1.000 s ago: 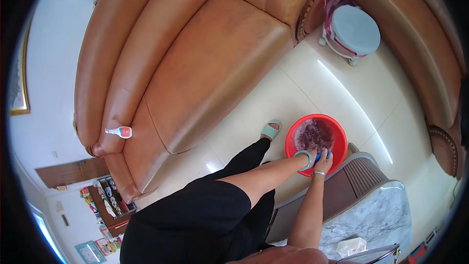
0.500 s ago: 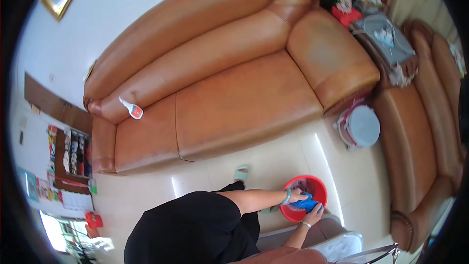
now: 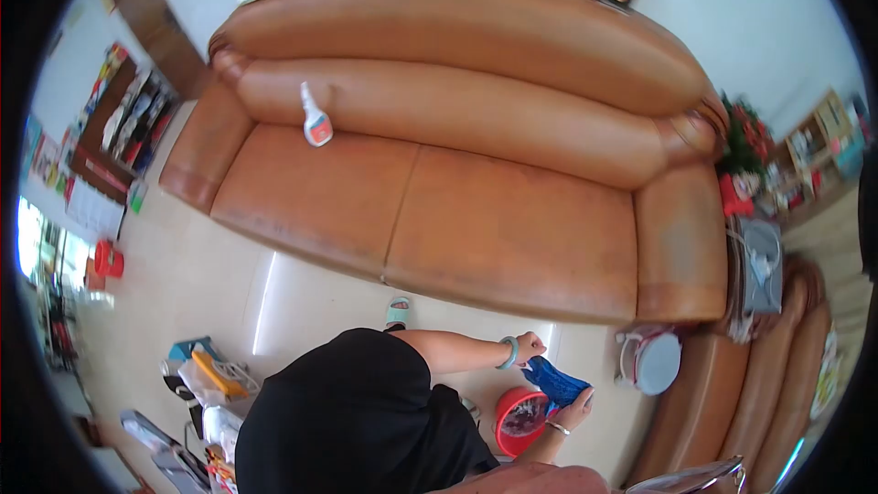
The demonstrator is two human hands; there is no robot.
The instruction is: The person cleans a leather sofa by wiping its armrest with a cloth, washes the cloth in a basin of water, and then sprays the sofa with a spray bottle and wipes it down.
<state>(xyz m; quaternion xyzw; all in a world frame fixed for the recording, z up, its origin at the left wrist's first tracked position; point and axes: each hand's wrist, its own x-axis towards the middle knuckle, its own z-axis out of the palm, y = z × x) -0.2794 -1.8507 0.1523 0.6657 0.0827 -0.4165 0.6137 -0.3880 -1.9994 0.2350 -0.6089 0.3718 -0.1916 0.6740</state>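
A wet-looking blue cloth [image 3: 556, 382] is stretched between my two hands, above and beside a red basin [image 3: 502, 431] on the floor. My left hand [image 3: 530, 349], with a pale green bangle at the wrist, is closed on the cloth's upper left end. My right hand [image 3: 574, 409], wearing a thin bracelet, grips its lower right end. Water with foam shows in the basin, partly hidden by the cloth and my right forearm. A white spray bottle [image 3: 315, 121] with a red and blue label leans against the sofa's backrest.
A large brown leather sofa [image 3: 512, 206] stands in front of me, with another brown sofa [image 3: 690, 402] at right. Between them is a round, light-topped bin or stool [image 3: 658, 363]. Bags and boxes [image 3: 215, 375] are at lower left. A grey bag [image 3: 761, 256] lies near the right armrest.
The blue cloth, bunched over the basin earlier, is now lifted and spread out between both hands. My hands have moved apart. The view has rotated and shifted left.
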